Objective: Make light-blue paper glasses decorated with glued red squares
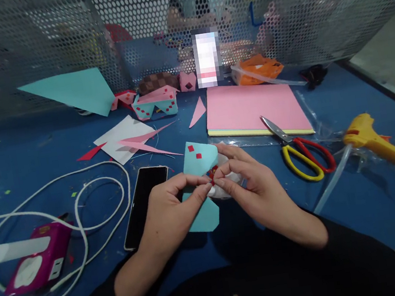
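Observation:
Before me, the fingertips of both hands meet in a pinch. My left hand (176, 205) and my right hand (248, 180) are closed on a tiny red paper piece (212, 182), mostly covered by the fingers. Around the left fingers is a light-blue paper cutout (203, 216), its upper part bearing two red diamonds; the left hand hides its middle. Under the right hand lies a whitish, crumpled plastic-looking packet (226, 192) with small red bits showing at its opening.
A black-screened phone (146, 204) lies left, near a magenta box (38, 258) and white cable (79, 208). Scissors (299, 153), a yellow glue gun (376, 140) and pink paper sheets (251, 108) lie right. Decorated paper glasses (157, 105) stand behind, before a perforated metal screen (148, 8).

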### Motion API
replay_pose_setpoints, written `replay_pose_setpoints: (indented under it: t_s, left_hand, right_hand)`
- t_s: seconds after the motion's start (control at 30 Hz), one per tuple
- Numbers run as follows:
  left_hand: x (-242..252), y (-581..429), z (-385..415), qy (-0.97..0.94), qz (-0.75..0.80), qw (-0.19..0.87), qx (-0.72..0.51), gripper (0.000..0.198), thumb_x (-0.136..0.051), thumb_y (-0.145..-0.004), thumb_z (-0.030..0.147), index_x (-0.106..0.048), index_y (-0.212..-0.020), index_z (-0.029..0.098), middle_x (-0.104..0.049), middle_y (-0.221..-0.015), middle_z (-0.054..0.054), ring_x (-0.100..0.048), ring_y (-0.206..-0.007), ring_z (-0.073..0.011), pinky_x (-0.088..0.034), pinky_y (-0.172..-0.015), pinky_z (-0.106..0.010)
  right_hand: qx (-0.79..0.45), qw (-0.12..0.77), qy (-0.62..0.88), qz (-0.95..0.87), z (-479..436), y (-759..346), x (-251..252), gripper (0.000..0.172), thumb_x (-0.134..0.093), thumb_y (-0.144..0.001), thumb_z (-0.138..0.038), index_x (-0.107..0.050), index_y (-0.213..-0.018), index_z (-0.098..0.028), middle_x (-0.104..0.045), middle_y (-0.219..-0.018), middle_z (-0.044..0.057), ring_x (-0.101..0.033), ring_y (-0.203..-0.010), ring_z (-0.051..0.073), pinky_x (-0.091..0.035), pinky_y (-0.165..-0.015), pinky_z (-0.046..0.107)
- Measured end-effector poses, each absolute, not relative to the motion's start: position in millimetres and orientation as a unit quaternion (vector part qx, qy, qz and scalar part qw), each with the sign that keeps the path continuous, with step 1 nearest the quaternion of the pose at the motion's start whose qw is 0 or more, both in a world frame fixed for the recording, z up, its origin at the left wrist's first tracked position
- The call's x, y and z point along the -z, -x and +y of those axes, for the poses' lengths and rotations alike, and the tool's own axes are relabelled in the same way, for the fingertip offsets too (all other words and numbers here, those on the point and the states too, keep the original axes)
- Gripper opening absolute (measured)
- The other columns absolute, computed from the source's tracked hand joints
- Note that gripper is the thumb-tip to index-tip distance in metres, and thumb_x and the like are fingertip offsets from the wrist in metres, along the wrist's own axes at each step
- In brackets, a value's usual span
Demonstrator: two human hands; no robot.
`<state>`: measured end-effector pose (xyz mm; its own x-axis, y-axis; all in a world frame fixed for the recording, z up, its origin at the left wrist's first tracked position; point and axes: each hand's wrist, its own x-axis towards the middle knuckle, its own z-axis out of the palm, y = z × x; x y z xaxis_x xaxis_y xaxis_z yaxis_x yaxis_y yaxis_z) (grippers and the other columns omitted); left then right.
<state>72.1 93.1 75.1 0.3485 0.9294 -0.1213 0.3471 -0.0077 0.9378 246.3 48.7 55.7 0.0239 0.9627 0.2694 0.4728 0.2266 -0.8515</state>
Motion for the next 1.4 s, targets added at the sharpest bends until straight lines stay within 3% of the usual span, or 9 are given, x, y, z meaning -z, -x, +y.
replay_pose_setpoints:
  t_s: [0.23, 0.5, 1.13, 1.4]
  left_hand:
    - [-74.4, -72.4, 92.7, -0.647, 0.488, 0.511, -0.287, 0.012, -0.071, -0.081, 0.033, -0.078, -0.081, 0.023, -0.08, -0.082, -0.002, -0.071, -0.077, -0.0195, -0.054, -0.075, -0.03]
    - [-73.9, -70.0, 91.6, -0.602, 0.506, 0.55, -0.282, 0.016, -0.072, -0.08, 0.038, -0.077, -0.08, 0.023, -0.078, -0.078, -0.004, -0.068, -0.069, -0.0196, -0.052, -0.061, -0.03]
    - [-72.4, -72.3, 93.9, -0.626, 0.512, 0.509, -0.294, 0.015, -0.073, -0.08, 0.037, -0.078, -0.082, 0.024, -0.079, -0.084, -0.003, -0.07, -0.079, -0.0212, -0.054, -0.073, -0.032]
    - [-72.8, -76.8, 95.6, -0.642, 0.52, 0.48, -0.294, 0.015, -0.073, -0.081, 0.037, -0.078, -0.082, 0.023, -0.078, -0.081, 0.0, -0.068, -0.073, -0.0186, -0.05, -0.066, -0.028]
  right_hand:
    - [-0.274, 0.447, 0.568, -0.634, 48.2, -246.3, -55.5, 0.011, -0.061, -0.091, -0.021, -0.071, -0.088, -0.022, -0.061, -0.14, 0.012, -0.047, -0.14, 0.024, -0.044, -0.11, 0.047]
    - [-0.281, 0.471, 0.574, -0.607, 49.3, -248.3, -59.2, 0.012, -0.064, -0.09, -0.021, -0.076, -0.088, -0.022, -0.068, -0.13, 0.011, -0.056, -0.132, 0.023, -0.046, -0.109, 0.044]
    - [-0.298, 0.467, 0.598, -0.579, 49.1, -247.3, -61.4, 0.012, -0.063, -0.085, -0.018, -0.073, -0.08, -0.023, -0.067, -0.132, 0.01, -0.057, -0.131, 0.023, -0.046, -0.108, 0.042]
    - [-0.296, 0.478, 0.598, -0.571, 49.6, -249.3, -62.2, 0.011, -0.064, -0.084, -0.018, -0.073, -0.08, -0.023, -0.067, -0.132, 0.009, -0.059, -0.129, 0.022, -0.047, -0.107, 0.042]
